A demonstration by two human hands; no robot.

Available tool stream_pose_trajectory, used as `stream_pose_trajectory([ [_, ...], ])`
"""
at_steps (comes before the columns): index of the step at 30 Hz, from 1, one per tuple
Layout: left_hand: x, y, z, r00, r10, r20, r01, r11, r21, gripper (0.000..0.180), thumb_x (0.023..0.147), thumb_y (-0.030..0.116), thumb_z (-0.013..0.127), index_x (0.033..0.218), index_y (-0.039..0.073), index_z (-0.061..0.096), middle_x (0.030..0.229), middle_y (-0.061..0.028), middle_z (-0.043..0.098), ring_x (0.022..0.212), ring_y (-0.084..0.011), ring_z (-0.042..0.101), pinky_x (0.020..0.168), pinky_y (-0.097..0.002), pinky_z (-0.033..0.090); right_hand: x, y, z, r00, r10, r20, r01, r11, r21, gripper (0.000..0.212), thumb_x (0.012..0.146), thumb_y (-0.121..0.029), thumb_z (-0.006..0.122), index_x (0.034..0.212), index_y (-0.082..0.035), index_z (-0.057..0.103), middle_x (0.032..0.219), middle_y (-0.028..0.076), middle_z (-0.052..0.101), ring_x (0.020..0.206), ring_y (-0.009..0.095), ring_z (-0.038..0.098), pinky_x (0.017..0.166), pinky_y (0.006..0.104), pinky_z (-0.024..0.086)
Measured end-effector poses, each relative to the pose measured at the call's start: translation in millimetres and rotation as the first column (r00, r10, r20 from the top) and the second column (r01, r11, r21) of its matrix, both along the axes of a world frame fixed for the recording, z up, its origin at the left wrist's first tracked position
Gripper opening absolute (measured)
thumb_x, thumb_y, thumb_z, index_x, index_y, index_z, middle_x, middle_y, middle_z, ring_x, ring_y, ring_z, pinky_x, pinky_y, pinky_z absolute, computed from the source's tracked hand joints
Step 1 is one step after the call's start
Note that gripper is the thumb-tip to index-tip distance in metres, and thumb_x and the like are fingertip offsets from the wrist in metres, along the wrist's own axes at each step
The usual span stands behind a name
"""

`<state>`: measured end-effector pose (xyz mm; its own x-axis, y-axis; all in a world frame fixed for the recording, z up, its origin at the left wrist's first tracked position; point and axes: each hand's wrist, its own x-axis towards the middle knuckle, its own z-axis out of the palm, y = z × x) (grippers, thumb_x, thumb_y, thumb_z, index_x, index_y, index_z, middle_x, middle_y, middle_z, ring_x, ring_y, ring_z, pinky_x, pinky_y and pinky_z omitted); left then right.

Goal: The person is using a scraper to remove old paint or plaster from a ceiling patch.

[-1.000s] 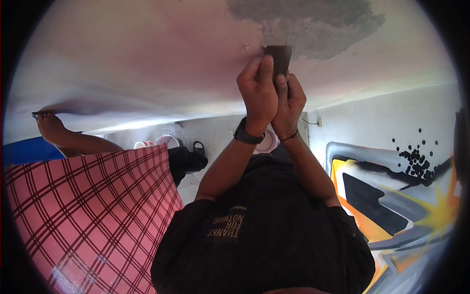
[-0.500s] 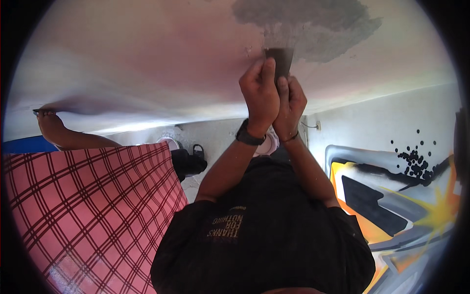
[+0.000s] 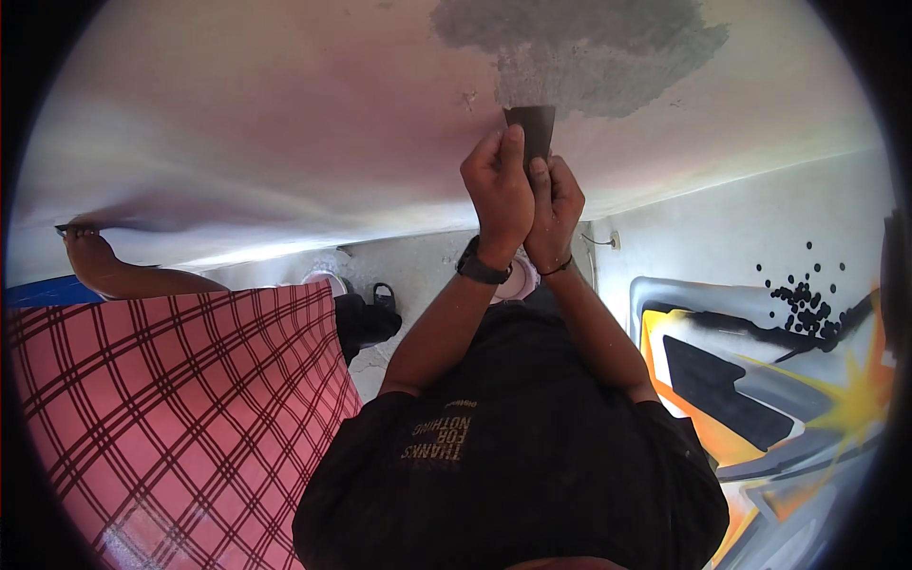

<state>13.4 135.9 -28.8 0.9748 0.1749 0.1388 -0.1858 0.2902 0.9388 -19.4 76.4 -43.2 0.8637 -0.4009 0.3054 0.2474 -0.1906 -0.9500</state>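
Note:
Both of my hands are closed on a dark, flat scraper (image 3: 532,129) with a wide, straight top edge. My left hand (image 3: 500,201), with a black watch at the wrist, grips its left side, thumb up along the blade. My right hand (image 3: 555,211) holds it from the right, its thumb lying on the lower part; the handle is hidden in my hands. The blade's top edge meets the pinkish wall (image 3: 313,114) at the lower border of a rough grey patch (image 3: 608,57). Pale streaks run through the patch just above the blade.
At the left, a person in a pink checked shirt (image 3: 190,399) reaches a hand (image 3: 87,249) with a thin dark tool to the wall. Below are a pink bucket (image 3: 515,283), another pale bucket (image 3: 328,281) and a sandal (image 3: 384,296). A painted mural wall (image 3: 741,380) stands right.
My hands and the scraper have moved slightly down and left, exposing more of the streaked grey surface above the blade. The other person's hand has shifted slightly down and left in view.

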Motion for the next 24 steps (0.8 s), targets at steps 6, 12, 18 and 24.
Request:
stream_pose_trajectory([
  [6, -5, -4, -4, 1.000, 0.001, 0.001, -0.001, 1.000, -0.003, 0.033, 0.101, 0.016, 0.056, 0.073, -0.001, 0.054, 0.064, 0.0017, 0.052, 0.063, -0.0053, 0.043, 0.055, -0.0256, 0.037, -5, -3, -6, 1.000, 0.008, 0.017, -0.009, 0.999, 0.036, 0.024, 0.102, -0.015, 0.051, 0.086, 0.001, 0.055, 0.069, 0.010, 0.053, 0.067, 0.009, 0.044, 0.058, 0.0291, 0.041],
  [12, -5, -3, -3, 0.999, 0.027, -0.019, -0.025, 0.996, 0.084, 0.035, 0.101, 0.016, 0.056, 0.071, -0.001, 0.052, 0.062, 0.0008, 0.051, 0.063, -0.0048, 0.041, 0.054, -0.0268, 0.035, -12, -6, -6, 0.999, 0.019, -0.030, -0.019, 1.000, 0.013, 0.023, 0.103, -0.015, 0.050, 0.087, 0.002, 0.054, 0.069, 0.009, 0.053, 0.068, 0.010, 0.043, 0.059, 0.0289, 0.040],
  [18, -4, -4, -18, 1.000, -0.005, -0.016, 0.005, 1.000, 0.016, 0.033, 0.102, 0.018, 0.057, 0.073, 0.001, 0.055, 0.065, 0.0051, 0.051, 0.063, -0.0031, 0.042, 0.055, -0.0230, 0.035, -9, -4, -11, 0.999, 0.021, -0.037, -0.020, 1.000, 0.024, 0.022, 0.102, -0.014, 0.050, 0.089, 0.003, 0.056, 0.070, 0.009, 0.054, 0.068, 0.010, 0.044, 0.059, 0.0284, 0.041],
  [24, -1, -3, -15, 0.998, 0.061, 0.006, -0.061, 0.997, 0.037, 0.037, 0.101, 0.015, 0.057, 0.068, -0.001, 0.049, 0.060, 0.0019, 0.047, 0.061, -0.0047, 0.037, 0.052, -0.0269, 0.032, -6, -2, -11, 0.998, 0.031, -0.046, -0.029, 0.999, 0.042, 0.021, 0.102, -0.013, 0.050, 0.091, 0.004, 0.057, 0.071, 0.009, 0.055, 0.069, 0.009, 0.045, 0.060, 0.0276, 0.042],
])
